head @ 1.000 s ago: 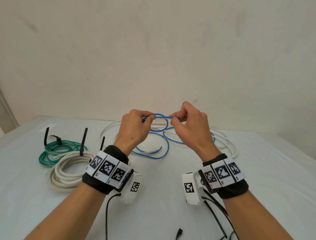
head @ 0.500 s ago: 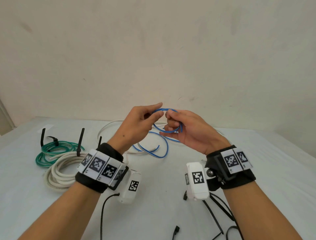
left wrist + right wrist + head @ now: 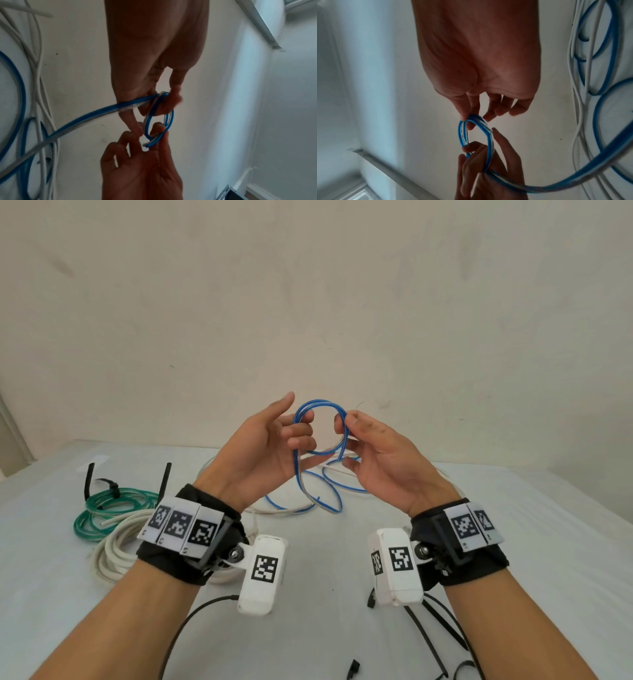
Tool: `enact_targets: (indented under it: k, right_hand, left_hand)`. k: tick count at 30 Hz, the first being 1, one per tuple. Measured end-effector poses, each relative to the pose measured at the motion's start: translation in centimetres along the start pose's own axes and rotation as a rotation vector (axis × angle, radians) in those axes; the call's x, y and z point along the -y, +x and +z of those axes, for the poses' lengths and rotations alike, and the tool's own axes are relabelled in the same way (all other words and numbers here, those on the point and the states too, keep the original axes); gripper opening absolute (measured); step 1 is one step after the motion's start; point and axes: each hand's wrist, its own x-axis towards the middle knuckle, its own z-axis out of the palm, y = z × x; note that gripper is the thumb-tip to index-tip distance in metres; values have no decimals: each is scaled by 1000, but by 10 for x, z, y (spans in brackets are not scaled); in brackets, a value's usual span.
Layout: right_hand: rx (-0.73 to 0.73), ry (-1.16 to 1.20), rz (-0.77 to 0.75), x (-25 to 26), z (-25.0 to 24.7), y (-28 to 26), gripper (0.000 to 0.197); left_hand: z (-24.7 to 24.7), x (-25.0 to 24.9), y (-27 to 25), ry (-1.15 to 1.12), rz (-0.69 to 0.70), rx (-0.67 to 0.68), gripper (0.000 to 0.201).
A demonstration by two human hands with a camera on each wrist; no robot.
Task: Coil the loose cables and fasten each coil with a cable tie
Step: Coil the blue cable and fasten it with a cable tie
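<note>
A thin blue cable is wound into a small upright loop of about two turns, held above the table between my hands. My left hand grips the loop's left side with curled fingers, its index finger pointing up. My right hand pinches the loop's right side between thumb and forefinger. In the left wrist view the left hand clamps the blue cable. In the right wrist view the right hand pinches the top of the blue cable. The rest of the cable trails down to the table.
A loose white cable lies under the blue one at the back. A green coil and a white coil, each with a black tie, lie at the left. Loose black cable ties lie near the front right.
Both hands have risen and turned palms inward. The flat stretch of blue cable between them has become an upright round loop, and more cable has lifted off the table.
</note>
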Motion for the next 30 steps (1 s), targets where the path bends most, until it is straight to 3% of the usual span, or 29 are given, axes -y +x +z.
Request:
enact_targets:
  k: [5,10,13,15,18,20,24,30]
  right_hand:
    - [-30,-18,38,-4,4,-1,16]
    - [-106,-184,85,-3,10,-1,26]
    - [-144,-294,272,2,15,-3,52]
    - [-91,-324,428,4,18,-8,72]
    - [19,-319,531,3,24,-13,74]
    - [-13,-281,497,3,26,-13,60]
    - [-223,-300,289,4,23,-10,31]
    - [-509,-354,-65,7,19,-7,15]
  left_hand:
    - [-1,3,4,29,75,-66,28]
    - [1,4,6,102,191,-177,25]
    - [2,5,9,116,266,-219,25]
    - [4,4,9,102,311,-214,25]
    - [9,2,7,83,363,-181,26]
    - [13,-2,5,69,382,-171,27]
    - [16,-9,0,-7,353,-161,29]
    - [22,-2,1,-97,332,-136,25]
